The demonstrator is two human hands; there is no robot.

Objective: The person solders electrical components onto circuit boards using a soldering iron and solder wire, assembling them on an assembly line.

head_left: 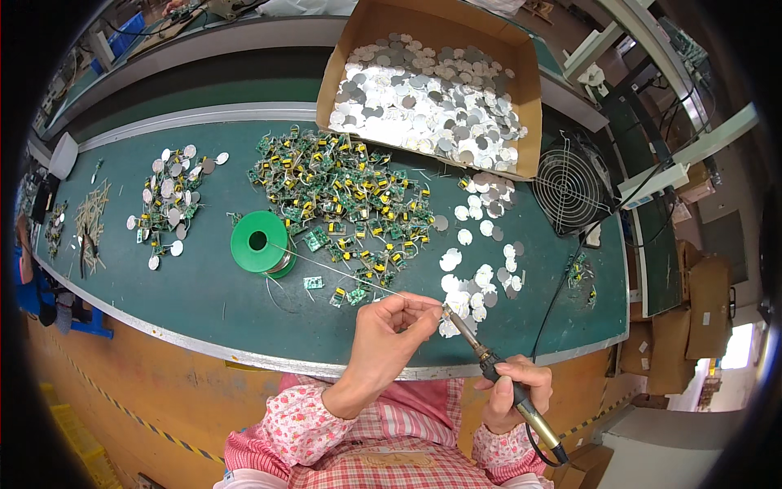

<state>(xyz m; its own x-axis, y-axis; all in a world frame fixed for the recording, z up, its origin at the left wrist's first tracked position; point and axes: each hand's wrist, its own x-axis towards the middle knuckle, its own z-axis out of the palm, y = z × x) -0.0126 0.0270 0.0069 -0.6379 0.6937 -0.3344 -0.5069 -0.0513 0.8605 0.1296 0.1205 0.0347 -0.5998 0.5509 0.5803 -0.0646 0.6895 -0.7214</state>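
Observation:
My right hand (515, 393) grips a soldering iron (507, 383) by its dark handle, its tip angled up and left. My left hand (389, 334) pinches a strand of solder wire (342, 273) that runs back to a green solder spool (259, 242). The iron's tip meets the left fingertips; whether a small part is held there too is hidden. Round silvery discs (468, 297) lie just beyond the tip. A large heap of small green circuit boards with yellow parts (338, 183) spreads behind the spool, with a few single boards (313, 283) nearer me.
A cardboard box (533, 106) full of discs stands at the back. Right of it sits a black fan (572, 186), with the iron's cable (558, 285) nearby. To the left are boards with discs attached (173, 196), thin pale sticks (92, 213) and dark-handled pliers (84, 248).

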